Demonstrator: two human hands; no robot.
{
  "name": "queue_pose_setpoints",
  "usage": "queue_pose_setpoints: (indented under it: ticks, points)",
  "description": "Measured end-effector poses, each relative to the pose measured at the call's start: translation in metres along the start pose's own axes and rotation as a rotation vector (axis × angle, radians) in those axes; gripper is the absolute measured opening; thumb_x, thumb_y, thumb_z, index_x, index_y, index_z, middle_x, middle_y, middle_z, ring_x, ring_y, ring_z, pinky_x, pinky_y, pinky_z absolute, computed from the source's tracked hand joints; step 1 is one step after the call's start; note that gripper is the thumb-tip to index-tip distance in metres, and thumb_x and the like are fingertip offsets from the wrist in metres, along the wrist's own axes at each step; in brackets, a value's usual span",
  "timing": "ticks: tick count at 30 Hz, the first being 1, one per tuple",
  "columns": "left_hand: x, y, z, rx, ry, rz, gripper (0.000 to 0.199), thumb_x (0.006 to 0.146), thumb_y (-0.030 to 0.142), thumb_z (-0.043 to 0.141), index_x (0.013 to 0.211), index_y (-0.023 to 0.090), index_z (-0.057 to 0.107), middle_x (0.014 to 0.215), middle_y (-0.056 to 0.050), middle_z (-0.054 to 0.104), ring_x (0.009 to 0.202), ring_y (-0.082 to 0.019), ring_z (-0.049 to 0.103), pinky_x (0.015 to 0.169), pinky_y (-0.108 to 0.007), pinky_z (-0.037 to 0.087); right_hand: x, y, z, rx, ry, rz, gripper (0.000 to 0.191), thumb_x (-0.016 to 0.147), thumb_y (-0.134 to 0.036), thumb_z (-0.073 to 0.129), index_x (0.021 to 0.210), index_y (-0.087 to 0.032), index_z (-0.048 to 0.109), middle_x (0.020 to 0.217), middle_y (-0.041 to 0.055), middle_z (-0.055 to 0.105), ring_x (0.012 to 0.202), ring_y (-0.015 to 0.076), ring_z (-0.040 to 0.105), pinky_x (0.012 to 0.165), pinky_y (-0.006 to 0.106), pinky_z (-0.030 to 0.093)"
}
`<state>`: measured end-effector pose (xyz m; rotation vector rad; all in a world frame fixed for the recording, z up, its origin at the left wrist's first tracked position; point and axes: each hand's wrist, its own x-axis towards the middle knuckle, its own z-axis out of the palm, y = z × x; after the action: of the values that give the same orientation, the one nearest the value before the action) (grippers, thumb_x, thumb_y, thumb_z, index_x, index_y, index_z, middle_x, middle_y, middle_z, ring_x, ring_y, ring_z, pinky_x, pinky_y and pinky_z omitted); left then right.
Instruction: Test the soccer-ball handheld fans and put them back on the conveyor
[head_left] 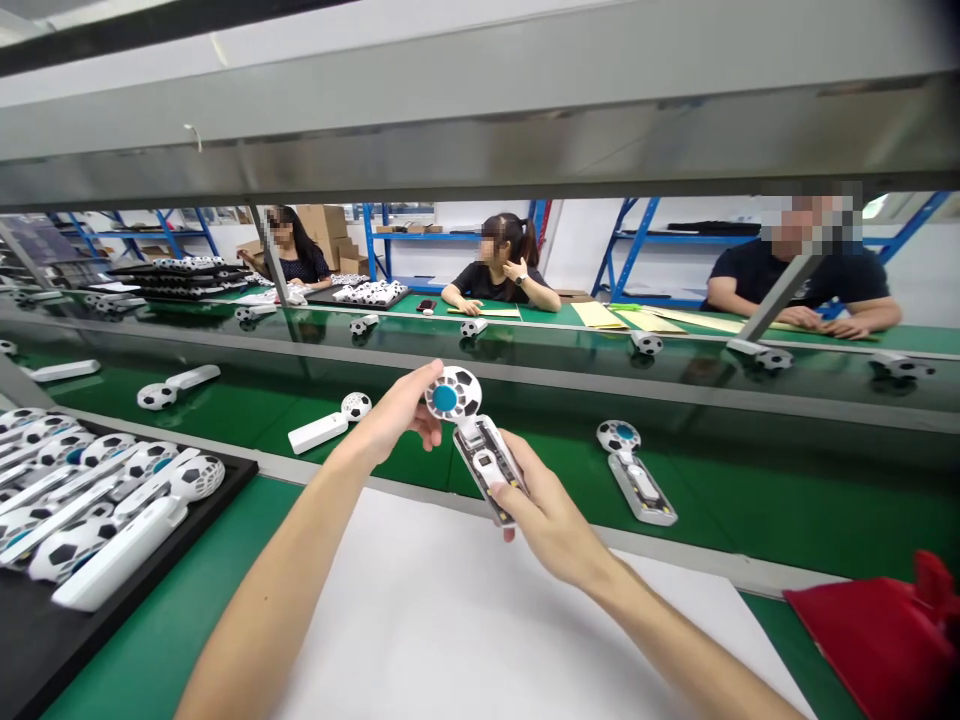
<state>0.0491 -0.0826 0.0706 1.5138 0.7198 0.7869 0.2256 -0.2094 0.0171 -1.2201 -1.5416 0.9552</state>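
Fan [474, 432] between both raised hands (arms outstretched)

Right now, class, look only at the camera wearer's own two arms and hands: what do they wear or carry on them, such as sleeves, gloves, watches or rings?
Both forearms are bare up to the picture's lower edge; no sleeve shows. The left hand and the right hand wear no gloves. No watch, bracelet or band shows at either wrist, and no ring is visible on the fingers that show. No cables or markings appear on either arm.
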Motion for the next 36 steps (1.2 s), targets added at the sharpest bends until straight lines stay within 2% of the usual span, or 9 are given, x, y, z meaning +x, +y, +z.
queue_pose_setpoints:
  ticks: [3, 5, 9, 14, 19, 23, 28, 32, 36]
  points:
    - [0.008, -0.007, -0.017, 0.340, 0.170, 0.026, 0.052, 0.092, 0.065, 0.041, 0.117, 0.023, 0.061, 0.109, -0.007, 0.069, 0.066, -0.017, 0.066, 0.054, -0.027, 0.053, 0.002, -0.001, -0.001, 0.301, 0.000, 0.033, 0.045, 0.091, -0.029, 0.052, 0.134, -0.024, 0.042, 0.092, 0.0016, 0.058, 0.062, 0.0158, 0.059, 0.049, 0.029, 0.051]
    - [0.017, -0.019, -0.036, 0.612, 0.359, -0.002, 0.043, 0.093, 0.054, 0.046, 0.119, 0.024, 0.061, 0.120, -0.008, 0.066, 0.090, -0.022, 0.069, 0.074, -0.032, 0.057, 0.002, -0.004, -0.003, 0.416, 0.006, 0.038, 0.041, 0.090, -0.030, 0.054, 0.129, -0.023, 0.042, 0.095, 0.0023, 0.061, 0.061, 0.0165, 0.064, 0.052, 0.032, 0.054]
    - [0.034, -0.059, -0.078, 0.884, 0.611, -0.185, 0.044, 0.082, 0.037, 0.062, 0.123, 0.020, 0.057, 0.140, -0.018, 0.050, 0.134, -0.040, 0.044, 0.108, -0.054, 0.038, -0.001, -0.014, -0.010, 0.544, -0.018, 0.073, 0.038, 0.088, -0.029, 0.059, 0.122, -0.024, 0.042, 0.102, 0.0041, 0.065, 0.071, 0.0217, 0.072, 0.066, 0.040, 0.059]
    - [0.037, -0.112, -0.109, 1.035, 0.614, -0.438, 0.054, 0.072, 0.039, 0.071, 0.120, 0.022, 0.053, 0.131, -0.021, 0.057, 0.127, -0.047, 0.047, 0.104, -0.065, 0.031, -0.004, -0.023, -0.011, 0.593, -0.013, 0.075, 0.038, 0.080, -0.025, 0.063, 0.114, -0.024, 0.046, 0.109, 0.0047, 0.065, 0.079, 0.0240, 0.073, 0.073, 0.042, 0.058]
    - [0.038, -0.140, -0.114, 1.082, 0.611, -0.436, 0.040, 0.076, 0.028, 0.065, 0.114, 0.023, 0.053, 0.128, -0.019, 0.060, 0.129, -0.043, 0.048, 0.106, -0.063, 0.028, -0.007, -0.028, -0.009, 0.624, -0.045, 0.033, 0.044, 0.080, -0.024, 0.062, 0.121, -0.025, 0.044, 0.106, 0.0039, 0.064, 0.068, 0.0192, 0.069, 0.061, 0.034, 0.053]
    - [0.041, -0.141, -0.115, 0.988, 0.654, -0.385, 0.031, 0.075, 0.024, 0.066, 0.105, 0.021, 0.057, 0.127, -0.019, 0.061, 0.130, -0.043, 0.048, 0.107, -0.062, 0.029, -0.010, -0.031, -0.008, 0.653, -0.033, 0.035, 0.050, 0.082, -0.024, 0.061, 0.127, -0.027, 0.041, 0.104, 0.0033, 0.063, 0.067, 0.0185, 0.067, 0.060, 0.034, 0.054]
    - [0.046, -0.118, -0.115, 0.658, 0.680, -0.279, 0.031, 0.077, 0.030, 0.066, 0.107, 0.021, 0.061, 0.114, -0.015, 0.067, 0.120, -0.039, 0.058, 0.101, -0.052, 0.040, -0.011, -0.032, -0.008, 0.664, -0.036, 0.029, 0.046, 0.081, -0.024, 0.062, 0.123, -0.026, 0.043, 0.103, 0.0037, 0.063, 0.066, 0.0185, 0.066, 0.059, 0.034, 0.053]
    - [0.045, -0.090, -0.106, 0.244, 0.579, -0.175, 0.033, 0.082, 0.037, 0.063, 0.110, 0.019, 0.063, 0.099, -0.009, 0.070, 0.091, -0.026, 0.068, 0.080, -0.036, 0.052, -0.010, -0.033, -0.009, 0.677, -0.018, 0.047, 0.045, 0.081, -0.024, 0.061, 0.123, -0.026, 0.044, 0.103, 0.0041, 0.063, 0.067, 0.0184, 0.066, 0.060, 0.034, 0.054]
    - [0.037, -0.064, -0.093, -0.138, 0.447, -0.122, 0.027, 0.085, 0.031, 0.064, 0.108, 0.019, 0.061, 0.087, -0.006, 0.069, 0.072, -0.018, 0.067, 0.064, -0.028, 0.054, -0.010, -0.034, -0.013, 0.689, -0.016, 0.032, 0.048, 0.078, -0.022, 0.063, 0.123, -0.025, 0.045, 0.105, 0.0042, 0.062, 0.069, 0.0185, 0.066, 0.063, 0.034, 0.054]
